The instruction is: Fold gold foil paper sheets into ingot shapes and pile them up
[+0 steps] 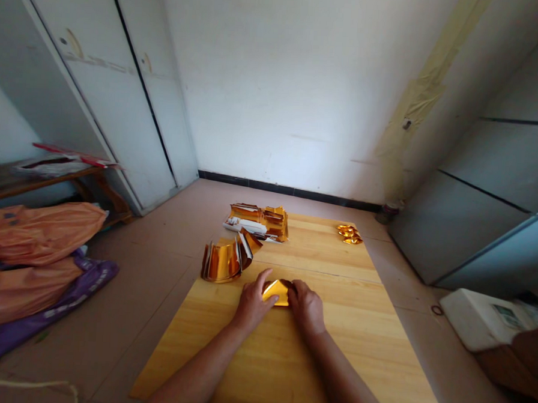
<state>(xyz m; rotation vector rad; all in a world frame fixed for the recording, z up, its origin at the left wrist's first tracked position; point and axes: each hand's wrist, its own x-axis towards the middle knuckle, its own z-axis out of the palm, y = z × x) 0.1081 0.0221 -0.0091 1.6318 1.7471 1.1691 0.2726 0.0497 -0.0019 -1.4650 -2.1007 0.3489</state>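
Note:
A small sheet of gold foil paper [277, 293], partly folded or curled, is held between my two hands over the wooden table. My left hand [252, 300] grips its left side, with the thumb on the near face and the forefinger raised at the far edge. On the right side, my right hand [306, 304] has its fingers closed round the edge. A curved stack of gold foil paper [222, 260] stands beyond my left hand. Farther back lies another pile of gold foil sheets [274, 223] with white backing. Several folded gold foil pieces [349, 233] rest at the far right corner.
The wooden table [347, 338] ends near a white wall. A grey cabinet [487, 177] stands right, with a white box-like appliance [479, 321] on the floor. At left are orange fabric [32, 249], a purple bag [89, 276] and a wooden bench [102, 190].

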